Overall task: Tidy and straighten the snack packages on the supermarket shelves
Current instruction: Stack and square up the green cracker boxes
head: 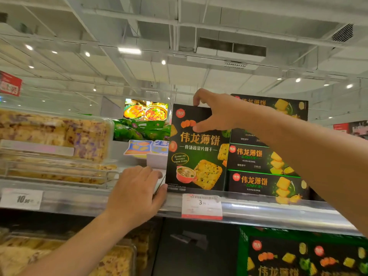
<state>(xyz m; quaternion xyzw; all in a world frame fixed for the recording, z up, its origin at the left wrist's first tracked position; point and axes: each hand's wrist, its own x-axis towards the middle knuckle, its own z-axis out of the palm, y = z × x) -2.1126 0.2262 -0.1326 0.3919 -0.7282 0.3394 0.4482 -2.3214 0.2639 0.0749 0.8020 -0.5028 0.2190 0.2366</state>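
Note:
A black cracker box (196,154) with gold lettering stands upright on the top shelf (278,211). My right hand (217,112) grips its upper right corner, fingers curled over the top edge and thumb on the front face. My left hand (135,193) lies at the box's lower left edge, thumb against the bottom corner and fingers reaching behind its left side. To the right, three flat black cracker boxes (264,172) of the same brand lie stacked, partly hidden by my right forearm.
Clear plastic tubs of pastry (55,136) fill the shelf's left side. Green bags (139,130) and a blue-white pack (145,147) lie behind. Price tags (202,206) hang on the shelf rail. A green-edged black carton (298,255) sits on the shelf below.

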